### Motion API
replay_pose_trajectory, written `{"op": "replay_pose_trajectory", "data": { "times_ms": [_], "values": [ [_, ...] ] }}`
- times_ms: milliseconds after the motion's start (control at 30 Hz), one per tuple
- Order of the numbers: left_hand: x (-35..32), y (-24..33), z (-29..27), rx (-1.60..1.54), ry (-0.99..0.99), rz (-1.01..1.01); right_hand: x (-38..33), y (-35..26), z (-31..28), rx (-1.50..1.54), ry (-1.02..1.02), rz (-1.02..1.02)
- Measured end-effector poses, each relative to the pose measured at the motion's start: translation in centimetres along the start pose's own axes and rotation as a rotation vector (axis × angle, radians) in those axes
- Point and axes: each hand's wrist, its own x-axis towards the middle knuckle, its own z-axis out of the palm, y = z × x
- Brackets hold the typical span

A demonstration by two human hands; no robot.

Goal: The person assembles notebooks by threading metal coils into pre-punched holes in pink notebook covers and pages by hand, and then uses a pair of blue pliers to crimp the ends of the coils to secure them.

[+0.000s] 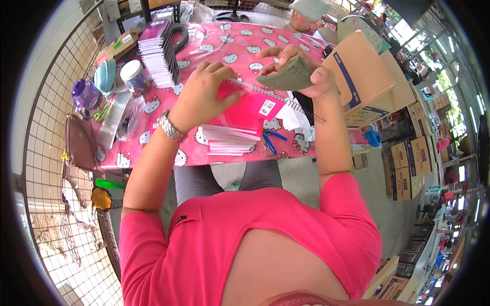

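Note:
My left hand (pixel 206 92), with a metal watch on the wrist, is closed at the left end of a pink notebook (pixel 247 104). A spiral wire (pixel 278 95) runs along the notebook's far edge, and its loose coils stick out past the right end, beside my right forearm. Above that edge, my right hand (pixel 321 79) grips a grey-green piece (pixel 286 76) that looks like folded cloth, between thumb and fingers. Nearer to me lies a stack of pink-edged notebooks (pixel 232 140). Blue-handled pliers (pixel 273 139) rest just right of the stack.
A tall stack of spiral notebooks (pixel 158 56) stands at the far left, near a white-lidded jar (pixel 133 75) and a purple container (pixel 86 95). An open cardboard box (pixel 362 71) is at the right. A brown pouch (pixel 80 142) sits at the table's left edge.

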Motion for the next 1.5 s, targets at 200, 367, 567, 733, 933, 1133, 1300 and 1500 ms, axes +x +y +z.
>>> {"op": "replay_pose_trajectory", "data": {
  "times_ms": [200, 367, 567, 733, 933, 1133, 1300, 1500],
  "values": [
    [0.3, -0.8, 0.0, -0.207, -0.102, -0.033, 1.6, -0.1, -0.5, -0.318, -0.051, 0.153],
    [0.4, -1.2, 0.1, -0.337, -0.142, -0.089, 1.8, 1.2, -1.3, -0.385, 0.065, 0.183],
    [0.8, -1.9, 0.3, -0.486, -0.161, -0.15, 2.6, 1.1, -0.8, -0.495, 0.059, 0.285],
    [-0.3, -2.4, -0.5, -0.429, -0.171, -0.218, 3.4, 3.3, -1.9, -0.421, 0.106, 0.398],
    [1.4, -1.4, 1.3, -0.639, -0.076, -0.308, -11.5, 22.1, -16.1, -1.11, 0.769, 0.802],
    [-1.6, -1.3, 0.4, -0.438, 0.074, -0.515, -14.5, 30.5, -3.4, -1.618, 0.96, 0.405],
    [-1.2, -0.4, 1.6, -0.271, 0.202, -0.353, -18.9, 29.1, 4.3, -1.815, 0.838, 0.642],
    [-0.9, 0.1, 2.4, -0.246, 0.232, -0.295, -18.7, 22.8, 4.5, -1.274, 1.43, 0.268]
  ]
}}
